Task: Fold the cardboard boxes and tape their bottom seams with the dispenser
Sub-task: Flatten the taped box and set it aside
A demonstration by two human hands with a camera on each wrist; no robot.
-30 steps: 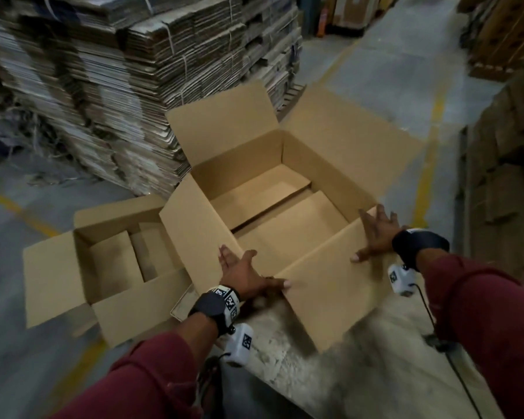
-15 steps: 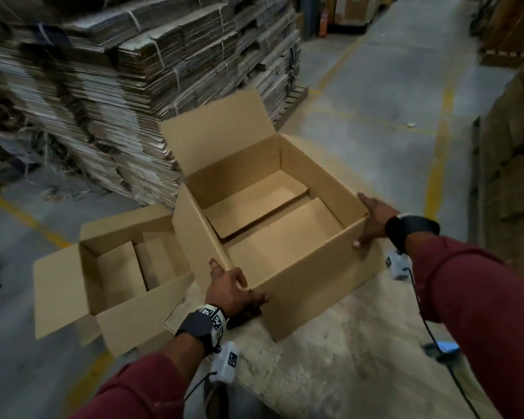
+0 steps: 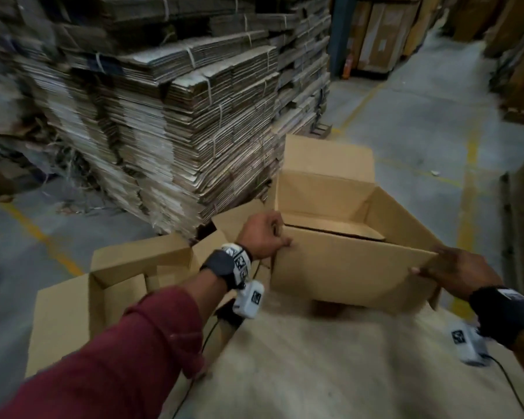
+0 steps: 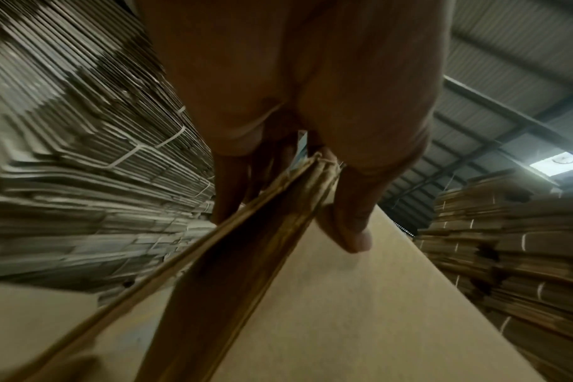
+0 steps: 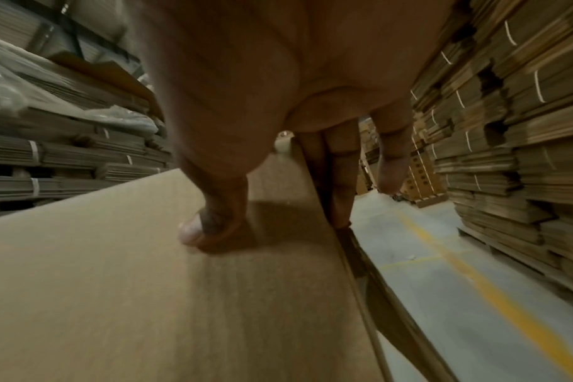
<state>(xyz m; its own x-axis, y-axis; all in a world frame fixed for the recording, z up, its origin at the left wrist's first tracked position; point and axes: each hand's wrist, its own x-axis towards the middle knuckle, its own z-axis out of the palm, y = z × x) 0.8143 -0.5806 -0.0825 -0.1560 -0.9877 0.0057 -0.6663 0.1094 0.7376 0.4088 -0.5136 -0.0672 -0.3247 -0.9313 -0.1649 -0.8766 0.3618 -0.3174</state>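
Gripping the box (image 3: 345, 267) at both near corners over the table (image 3: 315, 373): our left hand (image 3: 262, 237) pinches the left edge, right hand (image 3: 457, 272) clamps the right, thumbs on the front wall

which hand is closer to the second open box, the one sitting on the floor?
Left. The left hand grips the held box's left corner, just above and beside the floor box. The right hand grips the opposite corner, the held box's full width farther away.
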